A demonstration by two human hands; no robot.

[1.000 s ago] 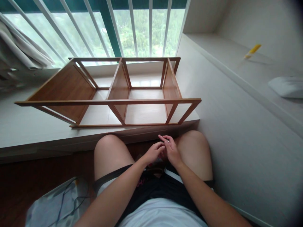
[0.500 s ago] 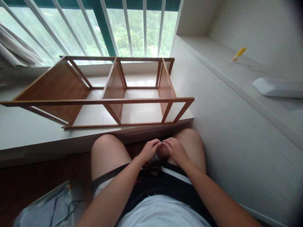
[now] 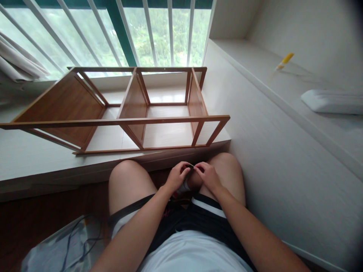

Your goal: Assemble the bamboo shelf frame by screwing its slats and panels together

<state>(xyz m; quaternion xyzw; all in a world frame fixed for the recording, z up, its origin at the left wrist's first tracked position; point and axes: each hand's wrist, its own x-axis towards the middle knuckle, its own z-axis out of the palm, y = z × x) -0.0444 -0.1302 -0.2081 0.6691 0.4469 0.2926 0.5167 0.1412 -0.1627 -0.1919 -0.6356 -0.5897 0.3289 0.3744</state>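
I sit with my knees up against a white ledge (image 3: pixel 34 162). My left hand (image 3: pixel 176 176) and my right hand (image 3: pixel 207 176) meet between my knees, fingertips pinched together on a small thin item (image 3: pixel 192 166) that is too small to name. Both hands are closed in a pinch. Just beyond them, a wooden shelf frame (image 3: pixel 121 121) lies on its side on the ledge, with three open compartments facing me.
A barred window (image 3: pixel 147 34) rises behind the frame. A white wall panel (image 3: pixel 278 158) slopes along my right. On the upper right ledge lie a yellow-handled tool (image 3: pixel 284 60) and a white pillow-like object (image 3: pixel 331 102). A plastic bag with cords (image 3: pixel 65 245) sits on the floor at lower left.
My hands have closed from loosely touching to a tight fingertip pinch on the small item and lifted slightly. The view has shifted a little to the right.
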